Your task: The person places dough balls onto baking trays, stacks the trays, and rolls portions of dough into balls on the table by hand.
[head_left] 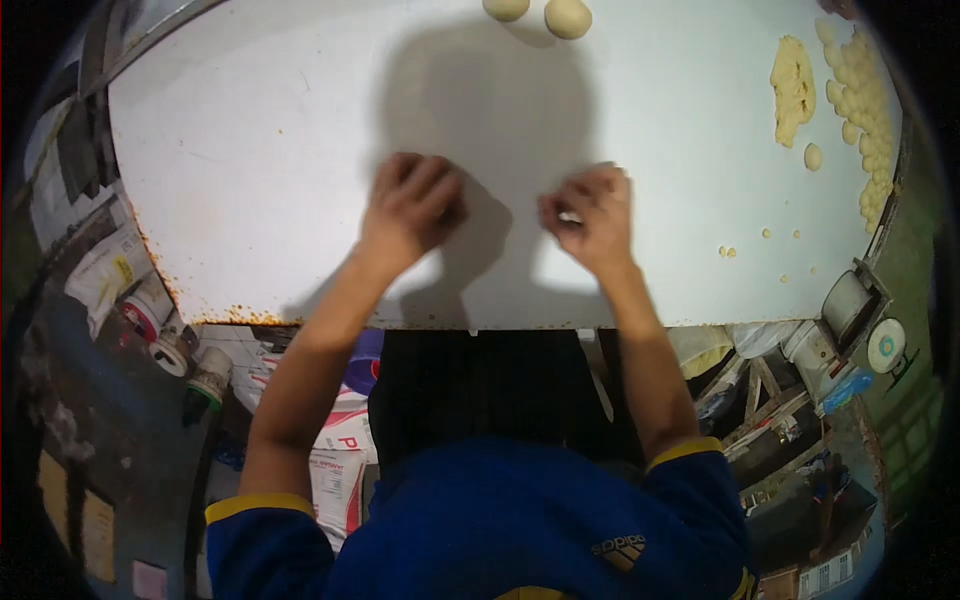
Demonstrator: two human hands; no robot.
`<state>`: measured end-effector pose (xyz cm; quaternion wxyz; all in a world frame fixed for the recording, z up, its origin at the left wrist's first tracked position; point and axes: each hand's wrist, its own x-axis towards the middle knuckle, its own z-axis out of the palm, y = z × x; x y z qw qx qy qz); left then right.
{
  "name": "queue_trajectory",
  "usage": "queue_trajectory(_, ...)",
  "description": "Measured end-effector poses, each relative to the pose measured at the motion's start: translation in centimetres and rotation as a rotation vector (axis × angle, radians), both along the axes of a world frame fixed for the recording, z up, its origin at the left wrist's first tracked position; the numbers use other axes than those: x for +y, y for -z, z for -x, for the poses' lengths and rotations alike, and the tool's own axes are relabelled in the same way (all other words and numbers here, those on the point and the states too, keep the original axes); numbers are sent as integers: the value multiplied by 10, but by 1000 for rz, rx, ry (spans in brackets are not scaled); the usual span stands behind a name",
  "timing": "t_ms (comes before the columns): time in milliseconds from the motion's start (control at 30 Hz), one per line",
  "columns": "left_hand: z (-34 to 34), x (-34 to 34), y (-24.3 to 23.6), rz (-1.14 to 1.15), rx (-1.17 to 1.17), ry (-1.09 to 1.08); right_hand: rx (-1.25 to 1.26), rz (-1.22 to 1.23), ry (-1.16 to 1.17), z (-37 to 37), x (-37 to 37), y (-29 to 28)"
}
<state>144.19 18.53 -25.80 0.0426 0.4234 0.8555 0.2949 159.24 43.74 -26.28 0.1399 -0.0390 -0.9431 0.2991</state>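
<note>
Over the middle of a white table (250, 150), my left hand (415, 208) is curled closed, knuckles up, and its fingertips are hidden under it. Level with it to the right, my right hand (592, 218) is also curled, thumb bent toward the fingers with a small light gap between them. Whatever either hand may hold cannot be made out, and both are slightly blurred. Beyond the hands, at the far edge of the view, sit two round dough balls, a larger one (568, 18) and another (506, 8) to its left.
At the far right lie a long dough piece (792, 90), a small dough ball (813, 157) and a cluster of many small dough balls (862, 100). Several dough crumbs (727, 252) are scattered nearer. Rust marks the table's near-left edge. Bags (338, 485) and containers (208, 378) stand below.
</note>
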Motion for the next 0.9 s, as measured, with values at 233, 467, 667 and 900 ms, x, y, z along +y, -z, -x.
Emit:
queue_trajectory(233,17,65,-12,50,-13,-82,-74,-95,95,67,-12,-8)
queue_trajectory(467,41,4,2,73,58,-22,-58,-180,55,43,35,-15)
queue_trajectory(667,29,79,-13,13,-47,-52,-51,17,184,88,-8,-11)
queue_trajectory(900,10,20,-51,101,-321,-185,-333,132,198,48,-4,-84)
